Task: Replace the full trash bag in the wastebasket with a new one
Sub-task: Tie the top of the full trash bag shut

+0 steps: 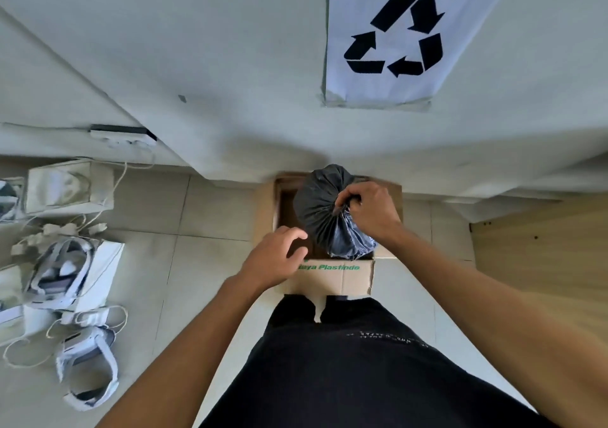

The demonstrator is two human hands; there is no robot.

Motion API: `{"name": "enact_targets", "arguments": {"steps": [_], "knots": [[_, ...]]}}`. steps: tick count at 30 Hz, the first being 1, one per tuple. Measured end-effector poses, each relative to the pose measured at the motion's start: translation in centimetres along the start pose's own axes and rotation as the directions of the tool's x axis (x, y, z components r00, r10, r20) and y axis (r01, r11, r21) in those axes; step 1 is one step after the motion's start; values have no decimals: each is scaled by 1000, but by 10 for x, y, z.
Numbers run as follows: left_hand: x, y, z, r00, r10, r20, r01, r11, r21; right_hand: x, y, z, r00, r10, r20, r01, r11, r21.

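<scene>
Trash bag (324, 209): soft, bulging dark plastic in the cardboard box (335, 279); best held at its gathered neck.
Right hand (370, 210): fingers pinch that neck.
Left hand (276, 258): fingers loosely spread, holding nothing.

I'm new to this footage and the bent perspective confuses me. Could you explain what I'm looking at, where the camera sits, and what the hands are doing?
There is no machine here: a person wears one wide-angle camera on the head, looking down at their own arms and dark trousers. That lens bends the walls and floor.

The right hand grips the gathered neck of a dark trash bag, which sits in or just above an open cardboard box with green lettering; the box seems to serve as the wastebasket. The left hand holds nothing, its fingers loosely bent near the bag's side and the box's near edge.

On the tiled floor to the left lie white paper bags and headsets with straps. On the wall hangs a sheet with a recycling symbol.
</scene>
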State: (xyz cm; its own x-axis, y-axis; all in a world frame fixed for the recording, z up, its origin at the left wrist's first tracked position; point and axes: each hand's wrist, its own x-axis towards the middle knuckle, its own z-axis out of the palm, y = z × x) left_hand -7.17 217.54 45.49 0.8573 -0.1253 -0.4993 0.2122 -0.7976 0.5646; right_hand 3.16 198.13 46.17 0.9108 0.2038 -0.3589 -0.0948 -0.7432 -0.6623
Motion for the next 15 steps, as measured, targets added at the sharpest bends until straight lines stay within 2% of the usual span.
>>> {"name": "enact_targets", "arguments": {"steps": [6, 9, 15], "knots": [[39, -16, -32, 994, 45, 99, -50, 997, 54, 11, 5, 15, 978, 188, -95, -181, 981, 75], [47, -17, -32, 991, 62, 116, -68, 997, 42, 7, 6, 22, 966, 238, -101, -229, 969, 96], [58, -13, -20, 956, 142, 256, -172, 980, 99, -4, 7, 27, 948, 290, -128, -270, 951, 152]]}}
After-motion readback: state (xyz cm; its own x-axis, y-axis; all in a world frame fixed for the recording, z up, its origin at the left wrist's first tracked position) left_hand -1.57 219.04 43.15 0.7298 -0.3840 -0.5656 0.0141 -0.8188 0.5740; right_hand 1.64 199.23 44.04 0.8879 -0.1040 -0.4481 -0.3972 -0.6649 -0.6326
